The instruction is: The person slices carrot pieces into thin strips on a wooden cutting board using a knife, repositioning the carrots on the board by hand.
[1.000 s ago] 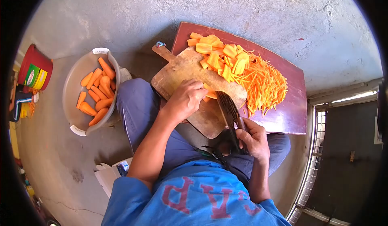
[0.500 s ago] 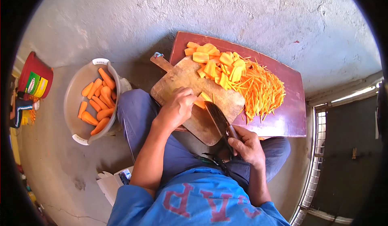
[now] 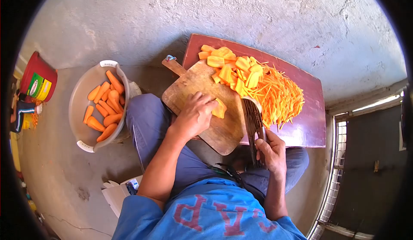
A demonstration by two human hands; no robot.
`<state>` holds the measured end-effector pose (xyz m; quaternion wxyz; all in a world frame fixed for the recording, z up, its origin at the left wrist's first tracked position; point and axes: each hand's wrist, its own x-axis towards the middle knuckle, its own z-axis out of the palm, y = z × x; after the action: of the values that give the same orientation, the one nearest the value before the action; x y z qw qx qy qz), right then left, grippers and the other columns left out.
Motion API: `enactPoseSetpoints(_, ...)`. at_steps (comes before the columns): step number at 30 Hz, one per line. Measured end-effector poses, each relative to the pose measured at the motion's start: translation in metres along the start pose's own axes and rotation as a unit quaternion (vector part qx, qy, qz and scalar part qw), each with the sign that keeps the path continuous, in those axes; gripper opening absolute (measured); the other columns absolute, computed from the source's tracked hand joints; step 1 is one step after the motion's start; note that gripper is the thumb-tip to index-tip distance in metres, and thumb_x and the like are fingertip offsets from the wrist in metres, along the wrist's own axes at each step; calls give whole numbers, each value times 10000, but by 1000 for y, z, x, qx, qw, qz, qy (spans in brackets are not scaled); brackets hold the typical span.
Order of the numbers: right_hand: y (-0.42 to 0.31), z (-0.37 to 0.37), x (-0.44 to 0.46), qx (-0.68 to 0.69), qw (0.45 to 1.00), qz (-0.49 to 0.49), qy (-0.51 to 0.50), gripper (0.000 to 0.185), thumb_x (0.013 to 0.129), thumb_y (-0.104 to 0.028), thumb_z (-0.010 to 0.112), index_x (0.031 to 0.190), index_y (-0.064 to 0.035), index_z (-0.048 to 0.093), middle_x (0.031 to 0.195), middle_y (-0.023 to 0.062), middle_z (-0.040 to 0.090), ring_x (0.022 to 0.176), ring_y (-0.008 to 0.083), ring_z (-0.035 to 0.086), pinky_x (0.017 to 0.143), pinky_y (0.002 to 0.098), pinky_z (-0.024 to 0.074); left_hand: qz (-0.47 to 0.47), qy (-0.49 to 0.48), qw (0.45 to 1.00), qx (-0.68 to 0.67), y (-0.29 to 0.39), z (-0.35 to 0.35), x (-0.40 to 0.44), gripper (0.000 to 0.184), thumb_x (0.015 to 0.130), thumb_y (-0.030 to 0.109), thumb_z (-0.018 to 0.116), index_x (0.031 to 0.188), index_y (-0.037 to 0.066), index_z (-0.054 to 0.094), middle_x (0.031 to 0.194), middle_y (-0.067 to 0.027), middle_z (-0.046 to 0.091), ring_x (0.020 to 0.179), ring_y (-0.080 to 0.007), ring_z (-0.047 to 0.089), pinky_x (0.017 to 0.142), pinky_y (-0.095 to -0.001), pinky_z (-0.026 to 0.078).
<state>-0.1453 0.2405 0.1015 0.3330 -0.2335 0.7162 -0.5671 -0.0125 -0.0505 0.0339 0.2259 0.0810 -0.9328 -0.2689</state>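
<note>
My left hand (image 3: 195, 114) rests on the wooden cutting board (image 3: 226, 132), its fingers bent and pressed against a flat piece of carrot (image 3: 220, 108). My right hand (image 3: 272, 152) is closed around the handle of a broad dark knife (image 3: 252, 117). Its blade lies over the board's right edge, apart from the piece under my left hand and close to the heap of shredded carrot (image 3: 282, 94). Thick carrot slices (image 3: 223, 60) are piled along the board's far side, running into the shreds.
The board sits on a low reddish table (image 3: 316, 124) against a rough wall (image 3: 258, 12). On the left, a grey basin (image 3: 76, 107) holds several whole peeled carrots (image 3: 112, 100). A red bucket (image 3: 47, 74) stands farther left, with part of another person (image 3: 20, 111) beside it. An opened carton (image 3: 112, 197) lies nearby.
The knife has moved right, from the carrot piece to the board's right edge by the shreds. My left hand has shifted slightly right, and the carrot piece now lies flatter beside its fingers.
</note>
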Motion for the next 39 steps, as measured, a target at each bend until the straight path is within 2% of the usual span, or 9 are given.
enactPoseSetpoints(4,-5,10,1,13,999,5,-31,275,1139,-138,697,1347,42,714,913,-5,675,651,67,594,594,252,489,-5,24,1000,3,-4,7,-2,469,917,-20,728,1385,7,758,1159,-167,716,1151,-377,646,1068,-504,516)
enactPoseSetpoints(9,3,8,18,36,998,25,-44,281,1129,-167,683,1313,43,719,899,32,705,600,88,601,559,233,479,-10,12,999,45,16,10,1,495,950,198,825,1411,29,758,1166,-158,701,1177,-355,640,1057,-517,502)
enactPoseSetpoints(13,9,-19,15,31,999,36,20,236,1123,-168,665,1257,19,714,861,33,701,552,98,609,502,245,472,-11,7,997,78,18,28,7,541,932,317,873,1392,52,774,1191,-137,686,1189,-338,634,1044,-505,499)
enactPoseSetpoints(18,10,-44,19,0,992,4,129,182,1111,-192,653,1142,-29,728,791,-22,647,549,65,592,503,240,453,-7,8,999,48,18,33,8,506,949,276,858,1382,29,770,1203,-163,661,1198,-367,613,1068,-518,506)
enactPoseSetpoints(19,11,-49,21,-8,991,11,137,176,1112,-186,650,1155,-29,719,811,-24,647,553,65,590,506,242,453,-3,13,999,38,19,34,9,498,954,262,857,1380,20,768,1201,-169,653,1194,-378,608,1075,-522,509)
enactPoseSetpoints(21,13,-50,24,8,990,-24,136,304,1112,-182,666,1325,29,721,860,11,674,550,76,604,497,235,483,11,13,999,35,19,38,9,478,956,252,850,1362,12,773,1205,-170,654,1198,-381,607,1086,-521,515)
enactPoseSetpoints(31,-7,-16,16,-6,1000,16,10,387,1077,-116,721,1414,75,721,875,4,688,581,71,598,541,240,490,23,-17,998,47,20,30,7,460,952,252,860,1351,34,790,1229,-144,661,1215,-365,607,1083,-504,514)
enactPoseSetpoints(36,5,-7,45,-35,999,-19,-10,410,1103,-114,711,1467,72,683,867,-17,672,611,51,589,563,237,482,17,3,999,41,22,30,6,515,935,238,874,1391,25,763,1221,-146,662,1219,-362,610,1087,-506,507)
enactPoseSetpoints(39,2,-3,52,-48,998,-35,-26,361,1110,-83,701,1445,50,700,880,3,674,635,73,581,572,281,487,20,14,999,32,22,30,9,583,922,215,877,1450,17,727,1228,-159,676,1219,-370,620,1106,-508,507)
